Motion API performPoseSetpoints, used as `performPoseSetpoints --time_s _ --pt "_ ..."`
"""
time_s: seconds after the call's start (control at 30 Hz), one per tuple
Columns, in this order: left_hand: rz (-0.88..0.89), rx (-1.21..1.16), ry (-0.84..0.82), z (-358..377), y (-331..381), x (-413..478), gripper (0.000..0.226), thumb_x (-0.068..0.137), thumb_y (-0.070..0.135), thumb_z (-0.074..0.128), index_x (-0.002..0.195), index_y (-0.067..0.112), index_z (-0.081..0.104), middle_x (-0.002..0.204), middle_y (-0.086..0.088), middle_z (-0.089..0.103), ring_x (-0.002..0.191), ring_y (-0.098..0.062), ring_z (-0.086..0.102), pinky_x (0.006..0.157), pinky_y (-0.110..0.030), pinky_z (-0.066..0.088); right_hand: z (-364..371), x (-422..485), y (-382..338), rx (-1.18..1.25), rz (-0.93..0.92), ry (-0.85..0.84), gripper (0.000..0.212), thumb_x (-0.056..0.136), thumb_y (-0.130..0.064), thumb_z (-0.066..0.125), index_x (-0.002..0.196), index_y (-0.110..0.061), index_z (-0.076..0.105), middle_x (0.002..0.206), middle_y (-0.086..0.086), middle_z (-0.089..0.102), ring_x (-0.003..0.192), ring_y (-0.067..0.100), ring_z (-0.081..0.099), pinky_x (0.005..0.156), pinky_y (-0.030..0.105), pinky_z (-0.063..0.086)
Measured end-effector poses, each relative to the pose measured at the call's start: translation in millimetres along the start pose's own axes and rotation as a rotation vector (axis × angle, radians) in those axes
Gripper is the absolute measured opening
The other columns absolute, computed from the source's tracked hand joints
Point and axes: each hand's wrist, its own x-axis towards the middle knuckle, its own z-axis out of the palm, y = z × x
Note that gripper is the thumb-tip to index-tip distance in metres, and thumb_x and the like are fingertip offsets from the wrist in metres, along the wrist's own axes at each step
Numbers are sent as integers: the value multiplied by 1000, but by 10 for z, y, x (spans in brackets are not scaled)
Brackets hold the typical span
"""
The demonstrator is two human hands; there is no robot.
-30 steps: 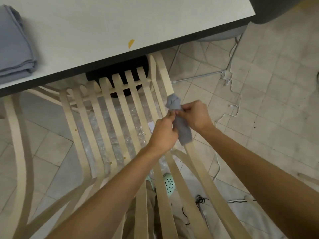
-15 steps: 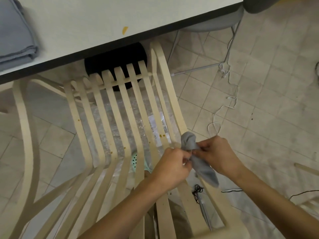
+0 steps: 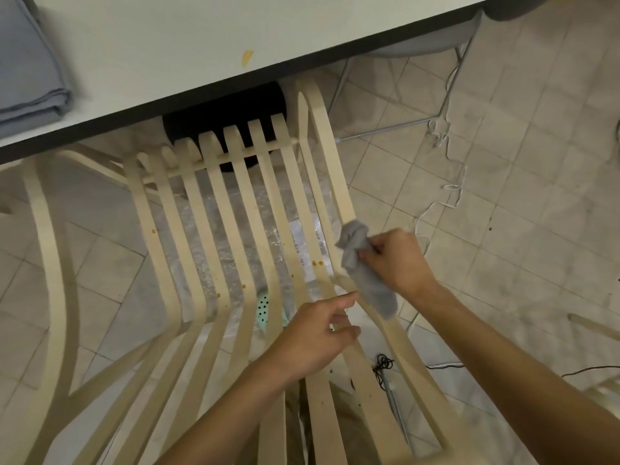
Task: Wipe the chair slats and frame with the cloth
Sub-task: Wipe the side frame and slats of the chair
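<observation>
Head view looked down on a pale slatted chair (image 3: 50, 263) pushed up near a white table (image 3: 167, 45). The right hand (image 3: 399, 260) gripped the grey cloth (image 3: 367, 280), its fingers (image 3: 372, 248) curled tight round the bunched upper part. The cloth lay against the right rail (image 3: 330, 156) of the frame, about halfway along it, with a loose tail hanging down across the wood. Bunching it this way probably let the cloth wrap the rail's edges, so one pass could clean top and sides together.

The left hand (image 3: 312, 340) held nothing. Its fingers were relaxed and slightly spread, with the forefinger (image 3: 342, 300) reaching toward the cloth's tail but apart from it. It sat low over the right-hand slats (image 3: 235, 213); whether it touched them could not be told. It looked placed to steady the chair or to catch the cloth again.

Small brown spots showed on several slats, so most of the seat seemed not yet wiped. Folded cloths (image 3: 27, 78) lay on the table's far left, well away from the work.
</observation>
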Motion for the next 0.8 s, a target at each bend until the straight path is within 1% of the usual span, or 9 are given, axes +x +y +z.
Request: performPoseSetpoints --time_s 0.1,0.2,0.3,0.4,0.5,0.6,0.67,0.77,0.8 --pt "-7 -119 12 -104 -18 95 44 87 25 62 129 37 57 128 14 60 111 -1 60 102 -34 47 -24 440 -143 139 7 105 37 88 -15 60 52 -11 56 44 -2 39 41 7 37 42 10 33" --pt "-59 -243 139 -288 -13 273 25 88 19 64 103 38 69 115 14 68 108 -5 63 99 -33 49 -113 821 -310 167 -45 212 33 85 -12 62 54 -6 56 46 0 32 42 7 28 44 15 26" --pt "-116 -364 260 -608 15 445 19 89 9 63 100 21 74 111 7 72 101 -12 68 83 -25 51 -156 1035 -443 96 -127 235 27 90 -13 57 63 -13 58 53 -1 43 50 7 39 55 19 31" --pt "-119 -578 384 -930 70 523 20 88 12 64 106 5 70 107 -7 73 96 -21 71 80 -27 52 -151 1020 -422 -80 -189 203 22 93 -14 52 76 -10 65 66 6 53 62 20 48 62 22 31" --pt "-141 -638 435 -1082 63 547 20 90 13 62 108 6 68 102 -9 74 88 -19 71 84 -32 53 -78 729 -267 -151 -222 169 20 94 -16 51 90 -5 67 72 12 58 73 35 61 65 31 38" --pt "-153 -565 379 -1089 19 480 20 93 16 60 109 8 69 100 -7 75 85 -17 71 80 -30 53 -11 220 -102 -104 -146 69 28 95 -20 53 117 -7 64 95 19 67 91 36 63 78 34 45" --pt "-158 -532 327 -1070 -43 390 21 94 18 59 110 9 69 101 -6 75 90 -20 72 80 -30 53 -13 -118 22 -86 -137 16 23 95 -20 54 111 -9 67 91 17 70 87 30 66 75 30 46" --pt "-195 -502 299 -1036 -152 231 21 92 17 60 109 10 70 100 -6 75 91 -21 71 84 -33 53 -194 -518 104 -65 -197 -41 17 94 -12 56 81 -17 67 63 4 62 60 11 61 62 22 46" --pt "-214 -493 297 -1016 -185 177 20 91 16 61 107 10 71 99 -6 76 89 -21 71 86 -36 52 -281 -628 102 -50 -203 -62 15 93 -10 57 84 -15 68 62 3 61 58 10 59 61 19 45"
